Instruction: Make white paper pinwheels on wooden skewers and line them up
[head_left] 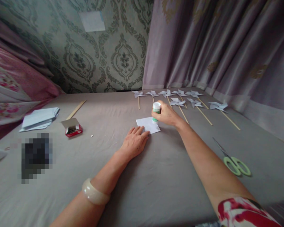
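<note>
A small white paper square (pixel 148 124) lies on the grey cloth surface. My left hand (pixel 134 142) rests flat on the cloth with its fingers stretched out, fingertips touching the paper's near-left edge. My right hand (pixel 167 115) is closed around a green and white glue stick (pixel 156 110), held upright with its lower end on the paper's far-right part.
Several white paper pinwheels on wooden sticks (pixel 180 102) lie in rows behind the hands. Green-handled scissors (pixel 235 164) lie at the right. A small red box (pixel 73 128), a wooden stick (pixel 76 109) and a stack of white paper (pixel 40 119) lie at the left.
</note>
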Demonstrator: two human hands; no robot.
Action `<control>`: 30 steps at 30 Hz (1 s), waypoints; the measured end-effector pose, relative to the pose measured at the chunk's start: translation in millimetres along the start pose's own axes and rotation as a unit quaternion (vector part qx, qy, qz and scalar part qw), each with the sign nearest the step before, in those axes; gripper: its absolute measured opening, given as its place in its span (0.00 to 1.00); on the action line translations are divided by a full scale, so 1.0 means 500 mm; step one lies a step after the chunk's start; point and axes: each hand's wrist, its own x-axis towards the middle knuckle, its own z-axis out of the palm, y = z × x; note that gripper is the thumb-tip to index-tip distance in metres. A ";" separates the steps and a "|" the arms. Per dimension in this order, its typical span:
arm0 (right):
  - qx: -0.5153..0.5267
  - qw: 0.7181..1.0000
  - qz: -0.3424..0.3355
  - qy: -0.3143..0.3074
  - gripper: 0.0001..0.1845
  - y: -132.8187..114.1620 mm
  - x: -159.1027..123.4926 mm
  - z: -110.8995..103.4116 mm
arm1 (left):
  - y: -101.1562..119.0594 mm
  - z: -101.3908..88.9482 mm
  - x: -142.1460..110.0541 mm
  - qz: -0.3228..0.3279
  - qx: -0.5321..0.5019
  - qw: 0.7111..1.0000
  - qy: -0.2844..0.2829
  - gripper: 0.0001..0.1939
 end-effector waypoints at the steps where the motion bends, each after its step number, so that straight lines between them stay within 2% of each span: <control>1: 0.011 1.000 0.007 0.012 0.10 0.003 0.000 -0.003 | 0.001 -0.001 0.000 0.000 0.001 1.000 -0.002 0.19; 8: 0.040 0.999 0.009 -0.016 0.12 0.005 -0.003 0.019 | 0.004 -0.006 0.001 -0.012 -0.003 1.000 -0.021 0.19; 14: 0.054 0.998 -0.019 -0.036 0.12 -0.011 -0.003 0.038 | 0.004 -0.004 0.000 -0.017 -0.014 1.000 -0.019 0.19; 21: -0.003 0.998 -0.038 -0.056 0.11 -0.023 -0.002 0.057 | 0.007 -0.010 0.000 -0.013 -0.023 1.000 -0.009 0.19; 30: -0.062 0.996 -0.033 -0.064 0.13 -0.025 0.001 0.053 | 0.006 -0.009 0.000 -0.019 -0.019 1.000 -0.016 0.18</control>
